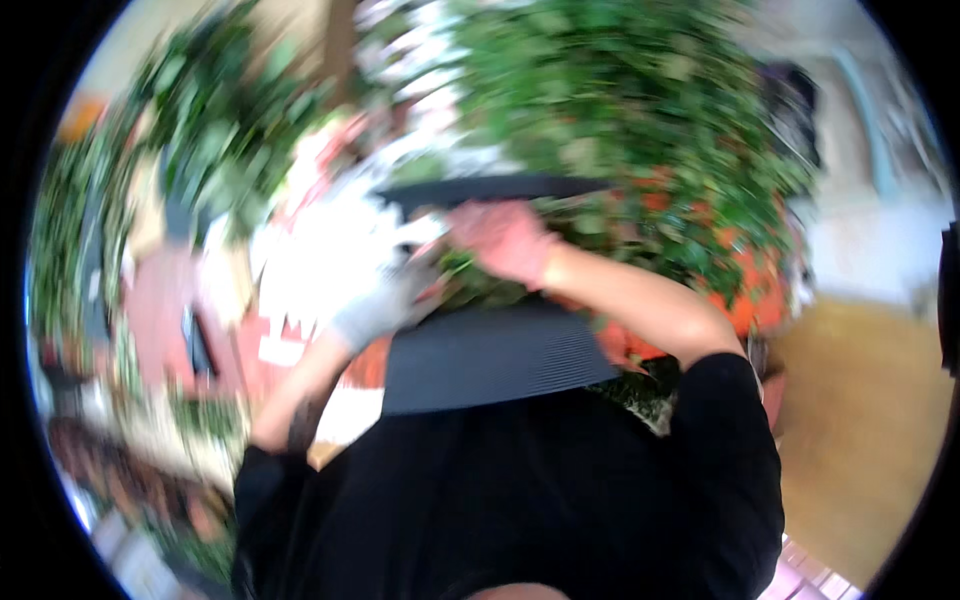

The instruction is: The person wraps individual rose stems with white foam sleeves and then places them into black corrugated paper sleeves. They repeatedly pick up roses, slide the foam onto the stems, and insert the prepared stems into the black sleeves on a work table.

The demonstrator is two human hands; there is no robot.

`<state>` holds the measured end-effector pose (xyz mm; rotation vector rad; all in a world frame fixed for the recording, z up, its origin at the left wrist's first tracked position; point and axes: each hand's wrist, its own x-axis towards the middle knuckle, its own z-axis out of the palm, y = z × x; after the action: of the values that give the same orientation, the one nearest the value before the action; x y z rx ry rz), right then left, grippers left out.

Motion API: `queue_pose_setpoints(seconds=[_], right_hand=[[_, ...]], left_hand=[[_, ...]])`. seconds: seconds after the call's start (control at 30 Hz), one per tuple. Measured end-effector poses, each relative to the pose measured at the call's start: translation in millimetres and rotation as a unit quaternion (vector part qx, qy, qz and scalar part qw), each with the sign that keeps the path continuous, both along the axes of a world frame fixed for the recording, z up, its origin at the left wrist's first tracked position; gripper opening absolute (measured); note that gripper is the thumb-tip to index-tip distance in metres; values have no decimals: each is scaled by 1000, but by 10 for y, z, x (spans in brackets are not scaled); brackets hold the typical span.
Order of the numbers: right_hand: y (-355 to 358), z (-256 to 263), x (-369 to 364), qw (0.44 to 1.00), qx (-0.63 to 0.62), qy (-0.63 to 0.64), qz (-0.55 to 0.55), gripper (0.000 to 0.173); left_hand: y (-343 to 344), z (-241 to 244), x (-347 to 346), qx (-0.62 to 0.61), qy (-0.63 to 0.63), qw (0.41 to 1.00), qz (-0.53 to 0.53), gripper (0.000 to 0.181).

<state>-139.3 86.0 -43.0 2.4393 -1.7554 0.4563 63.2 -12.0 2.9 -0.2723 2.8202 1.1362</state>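
Note:
My left hand, in a pale grey glove, is in front of me beside a very bright white mass. Close to its right is my right hand in a pink glove, its fingers bent inward. Motion blur hides what either hand's fingers hold. Just beyond both hands stretches a long dark strip, its material unclear. Green leaves show below the right hand. Between the hands and my body is a dark grey ribbed sheet.
A large heap of leafy green stems fills the far right, above an orange surface. More leafy stems stand at the far left. A dark narrow object lies on a reddish surface. Tan floor shows at right.

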Motion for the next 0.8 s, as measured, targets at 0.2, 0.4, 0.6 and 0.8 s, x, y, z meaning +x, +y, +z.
queue_pose_setpoints(seconds=[0.2,0.4,0.6,0.8], right_hand=[[-10,49,-16,969,198,86,-120,47],[39,48,-6,981,167,62,-73,39],[100,22,37,980,163,76,-86,37],[66,-27,26,978,181,53,-89,33]], left_hand=[[13,-193,140,-53,-3,998,19,43],[27,-163,30,-14,-36,999,11,42],[-182,-199,-11,-95,124,974,162,24],[-305,-446,-170,-163,14,974,155,17]])
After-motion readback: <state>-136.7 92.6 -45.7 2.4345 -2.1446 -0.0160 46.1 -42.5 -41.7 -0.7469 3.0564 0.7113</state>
